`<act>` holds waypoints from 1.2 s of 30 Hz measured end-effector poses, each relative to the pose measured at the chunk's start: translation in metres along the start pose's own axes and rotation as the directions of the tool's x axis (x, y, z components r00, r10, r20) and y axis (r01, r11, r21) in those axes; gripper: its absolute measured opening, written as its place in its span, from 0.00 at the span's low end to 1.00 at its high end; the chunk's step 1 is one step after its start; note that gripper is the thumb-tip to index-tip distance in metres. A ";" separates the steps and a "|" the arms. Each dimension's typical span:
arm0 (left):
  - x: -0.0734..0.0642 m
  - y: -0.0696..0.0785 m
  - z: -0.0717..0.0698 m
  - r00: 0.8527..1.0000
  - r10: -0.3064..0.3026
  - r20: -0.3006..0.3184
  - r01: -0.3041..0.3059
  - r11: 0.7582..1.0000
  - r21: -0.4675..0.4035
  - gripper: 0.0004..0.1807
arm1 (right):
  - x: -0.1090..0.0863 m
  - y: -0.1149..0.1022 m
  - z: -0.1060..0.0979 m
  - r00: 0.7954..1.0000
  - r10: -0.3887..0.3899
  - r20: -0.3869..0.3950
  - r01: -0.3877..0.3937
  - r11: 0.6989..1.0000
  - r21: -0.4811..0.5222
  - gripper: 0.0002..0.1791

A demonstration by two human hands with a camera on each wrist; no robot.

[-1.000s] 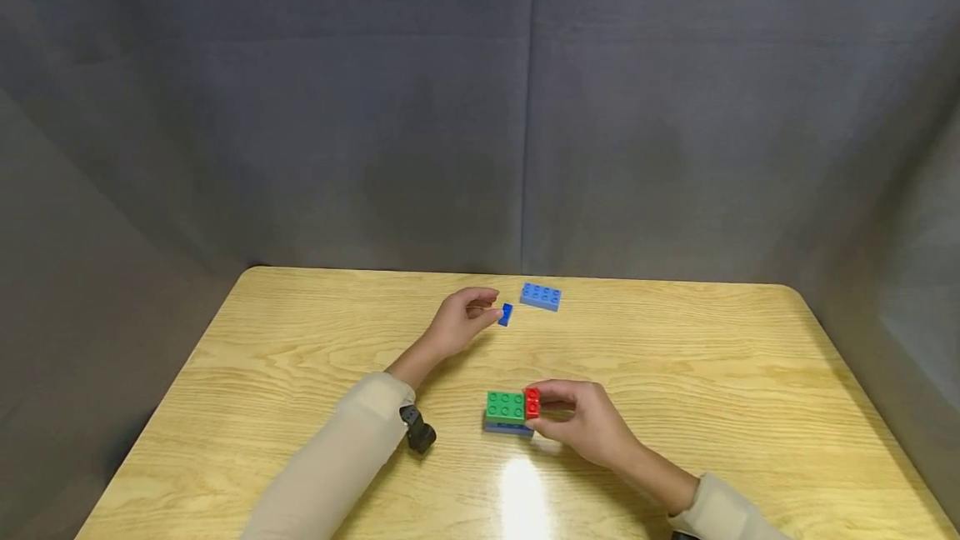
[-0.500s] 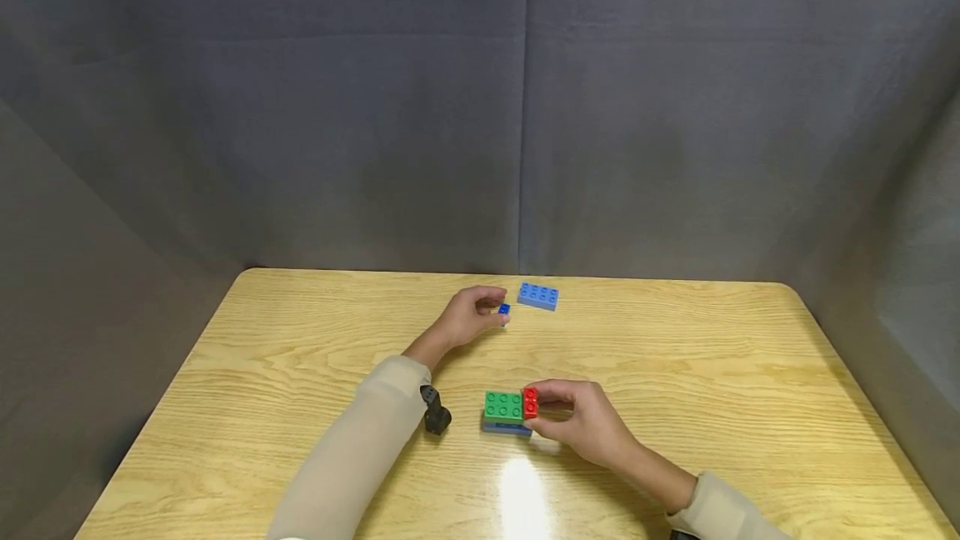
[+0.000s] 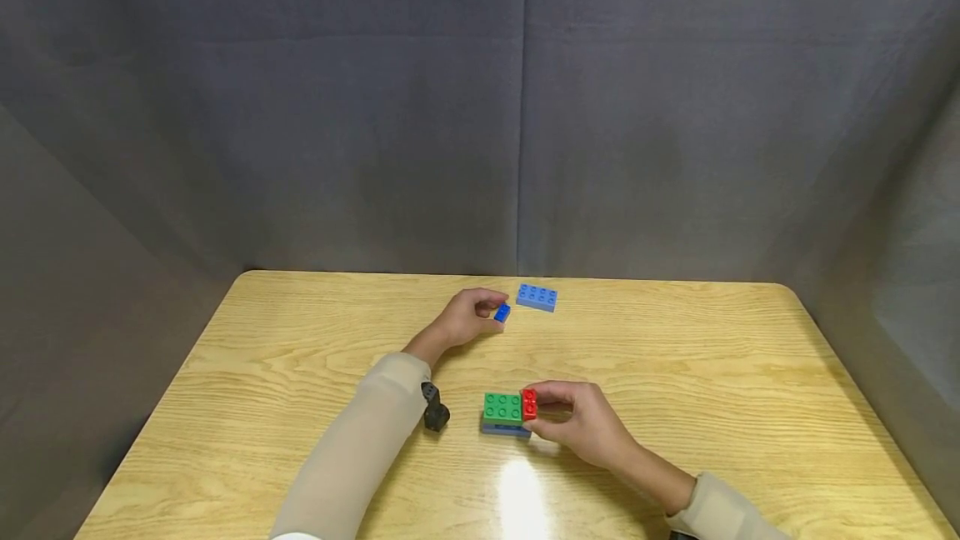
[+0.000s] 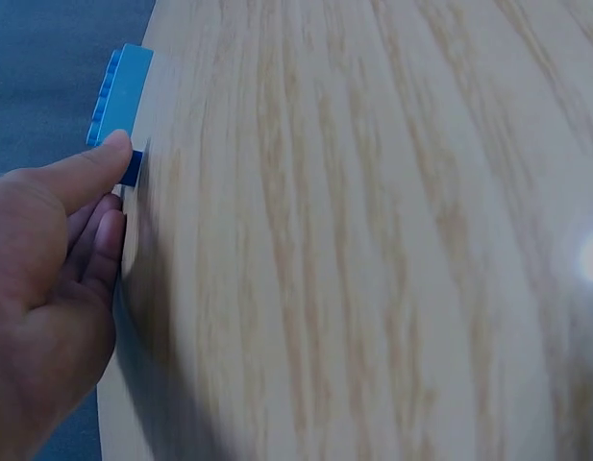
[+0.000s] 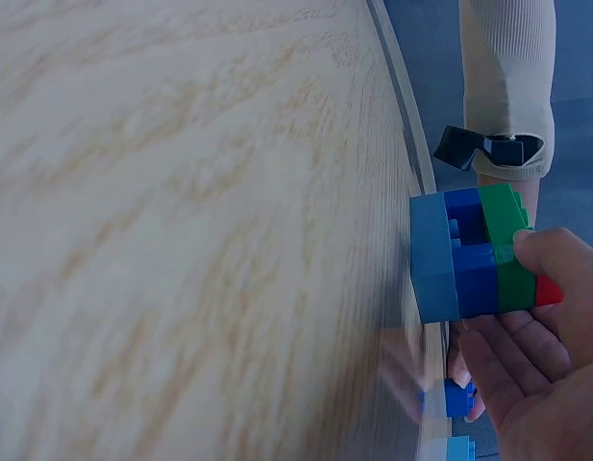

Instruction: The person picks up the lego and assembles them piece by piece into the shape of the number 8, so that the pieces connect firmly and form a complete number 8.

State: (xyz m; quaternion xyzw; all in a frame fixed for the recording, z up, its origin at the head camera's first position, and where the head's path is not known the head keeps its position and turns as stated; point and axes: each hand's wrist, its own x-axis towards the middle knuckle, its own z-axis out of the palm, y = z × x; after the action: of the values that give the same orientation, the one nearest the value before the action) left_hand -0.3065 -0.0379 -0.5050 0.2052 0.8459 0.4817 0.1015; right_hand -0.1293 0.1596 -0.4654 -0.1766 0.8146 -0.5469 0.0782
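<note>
At the far side of the table my left hand [image 3: 468,317] pinches a small dark blue toy brick [image 3: 502,312] between thumb and fingers. A longer light blue brick [image 3: 537,297] lies just beyond it, apart from the hand. Nearer, my right hand [image 3: 588,423] grips a stack of bricks by its right end. From the bottom, the right wrist view shows a light blue brick [image 5: 433,259], dark blue bricks [image 5: 476,279] with a gap between them, and a green brick [image 5: 508,279]. A small red brick [image 3: 530,404] sits on top of the green one's right end.
The wooden table [image 3: 675,357] has dark grey cloth [image 3: 375,148] behind it and at both sides. A black wrist camera [image 3: 434,408] sticks out from the left sleeve, to the left of the stack. Light glares off the table's near part.
My left hand has moved slightly right and closed its thumb and fingers on the small dark blue brick, which has turned. The right hand and the stack have stayed in place.
</note>
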 end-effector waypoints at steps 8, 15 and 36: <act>-0.002 0.000 0.001 0.996 0.084 -0.027 -0.082 0.995 0.052 0.20 | 0.003 0.020 0.001 1.000 -0.013 0.004 0.013 1.000 0.003 0.18; -0.001 0.001 0.005 0.999 0.020 -0.034 -0.017 0.997 0.075 0.18 | 0.003 0.020 0.001 1.000 -0.009 0.008 0.009 1.000 -0.009 0.19; -0.005 0.009 -0.001 0.999 0.001 -0.049 0.001 0.999 0.032 0.16 | 0.001 0.006 0.001 1.000 0.005 -0.002 -0.005 1.000 0.009 0.17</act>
State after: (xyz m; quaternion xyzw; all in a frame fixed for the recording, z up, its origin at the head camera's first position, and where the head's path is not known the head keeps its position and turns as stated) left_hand -0.3004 -0.0366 -0.4974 0.1950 0.8557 0.4731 0.0773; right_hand -0.1309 0.1603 -0.4710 -0.1739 0.8127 -0.5504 0.0796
